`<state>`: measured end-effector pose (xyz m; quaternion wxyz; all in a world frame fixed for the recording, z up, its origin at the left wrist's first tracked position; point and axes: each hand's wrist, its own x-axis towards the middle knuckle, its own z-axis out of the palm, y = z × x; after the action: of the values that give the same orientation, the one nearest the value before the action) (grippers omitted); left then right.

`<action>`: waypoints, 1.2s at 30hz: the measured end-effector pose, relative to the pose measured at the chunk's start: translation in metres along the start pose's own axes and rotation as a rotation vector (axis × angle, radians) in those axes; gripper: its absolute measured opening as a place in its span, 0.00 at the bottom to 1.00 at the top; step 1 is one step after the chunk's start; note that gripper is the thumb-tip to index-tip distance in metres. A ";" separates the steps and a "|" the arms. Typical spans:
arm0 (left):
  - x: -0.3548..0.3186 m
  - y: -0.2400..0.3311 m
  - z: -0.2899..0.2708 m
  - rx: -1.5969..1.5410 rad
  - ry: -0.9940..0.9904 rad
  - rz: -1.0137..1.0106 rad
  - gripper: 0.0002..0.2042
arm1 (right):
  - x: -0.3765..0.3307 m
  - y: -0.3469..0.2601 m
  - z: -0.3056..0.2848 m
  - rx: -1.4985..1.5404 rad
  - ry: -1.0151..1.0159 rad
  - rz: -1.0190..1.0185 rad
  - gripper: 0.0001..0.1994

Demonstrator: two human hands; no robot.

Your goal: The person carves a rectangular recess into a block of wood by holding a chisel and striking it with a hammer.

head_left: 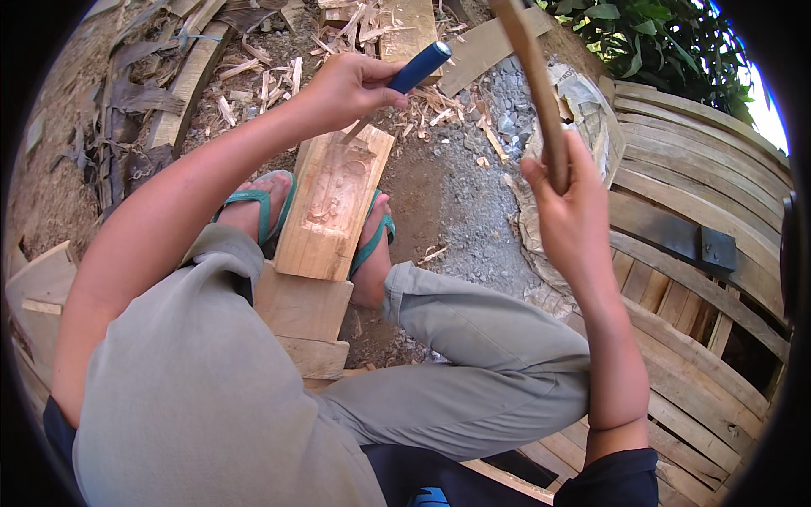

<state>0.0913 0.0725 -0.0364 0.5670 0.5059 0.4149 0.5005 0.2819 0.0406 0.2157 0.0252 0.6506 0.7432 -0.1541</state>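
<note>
My left hand (pixel 348 89) is closed around a chisel (pixel 421 68) with a dark blue handle. Its thin blade slants down to the far end of a pale wooden block (pixel 321 256). A rough, shallow hollow with curled shavings is cut into the block's upper face. Whether the blade's tip touches the wood is hard to tell. Raised at the right, my right hand (pixel 571 207) grips the lower end of a brown wooden stick (pixel 534 76). The stick's upper end runs out of the picture. The block lies between my feet, in green flip-flops (pixel 279 207).
Under the block's near end are wooden boards (pixel 302 306). Wood chips (pixel 291 76) litter the ground beyond it. Grey gravel (pixel 481 220) and a crumpled paper sack (pixel 583 101) lie to the right, beside stacked wooden planks (pixel 693 139). Old timber (pixel 190 84) lies far left.
</note>
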 end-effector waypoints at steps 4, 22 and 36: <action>0.000 -0.001 -0.002 -0.055 0.012 0.007 0.24 | 0.005 0.005 -0.001 0.061 0.150 -0.051 0.10; 0.003 -0.004 0.004 -0.005 0.003 -0.006 0.21 | 0.001 0.027 0.009 -0.004 -0.096 0.022 0.10; 0.004 -0.009 0.009 0.010 0.011 -0.005 0.19 | 0.001 0.029 0.015 -0.103 -0.188 0.049 0.12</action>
<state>0.1022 0.0746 -0.0433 0.5631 0.5049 0.4219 0.4999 0.3080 0.0403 0.1955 0.1320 0.6493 0.7282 -0.1754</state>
